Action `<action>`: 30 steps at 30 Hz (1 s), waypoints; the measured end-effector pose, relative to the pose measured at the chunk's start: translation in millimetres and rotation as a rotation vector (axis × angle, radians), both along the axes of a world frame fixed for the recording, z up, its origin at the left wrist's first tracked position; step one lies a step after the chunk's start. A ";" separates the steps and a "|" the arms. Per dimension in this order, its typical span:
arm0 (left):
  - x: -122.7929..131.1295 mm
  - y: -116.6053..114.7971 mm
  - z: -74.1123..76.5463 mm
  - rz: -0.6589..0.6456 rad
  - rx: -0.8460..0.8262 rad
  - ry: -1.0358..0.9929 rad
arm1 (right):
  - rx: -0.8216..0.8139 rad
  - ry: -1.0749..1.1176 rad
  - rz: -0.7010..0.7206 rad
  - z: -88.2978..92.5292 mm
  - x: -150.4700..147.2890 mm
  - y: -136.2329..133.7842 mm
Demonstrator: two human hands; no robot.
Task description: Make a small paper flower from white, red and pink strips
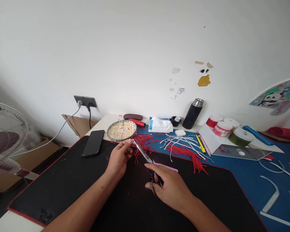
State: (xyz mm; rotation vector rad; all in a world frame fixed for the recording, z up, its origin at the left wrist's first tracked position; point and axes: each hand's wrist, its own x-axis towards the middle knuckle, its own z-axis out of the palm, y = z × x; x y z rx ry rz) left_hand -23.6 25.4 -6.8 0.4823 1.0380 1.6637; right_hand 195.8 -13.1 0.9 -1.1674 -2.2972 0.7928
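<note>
My right hand [170, 187] is closed on the handles of a pair of scissors [143, 154] whose blades point up and left over the black mat [70, 180]. My left hand [119, 158] pinches something small at the blade tips, too small to name. Just beyond the tips stands a small woven basket [121, 130] with bits of red and white inside. Red cord pieces [183, 153] and white strips [181, 140] lie scattered behind the scissors. A pink strip [166, 166] lies by my right hand.
A black phone [93, 143] lies on the mat's left. At the back stand a red thread spool [138, 122], tissue pack [159, 125], black flask [193, 113] and ribbon rolls [228, 129]. A fan [4, 135] stands at far left; a blue mat [268, 174] with white strips lies right.
</note>
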 end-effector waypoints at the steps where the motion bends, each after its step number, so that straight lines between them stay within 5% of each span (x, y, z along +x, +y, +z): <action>1: 0.3 -0.1 -0.3 -0.003 -0.001 0.004 | 0.000 -0.003 0.002 0.3 0.0 -0.2; 30: -0.6 0.4 -1.0 0.026 -0.022 0.085 | 0.073 -0.144 0.016 2.3 1.2 -0.3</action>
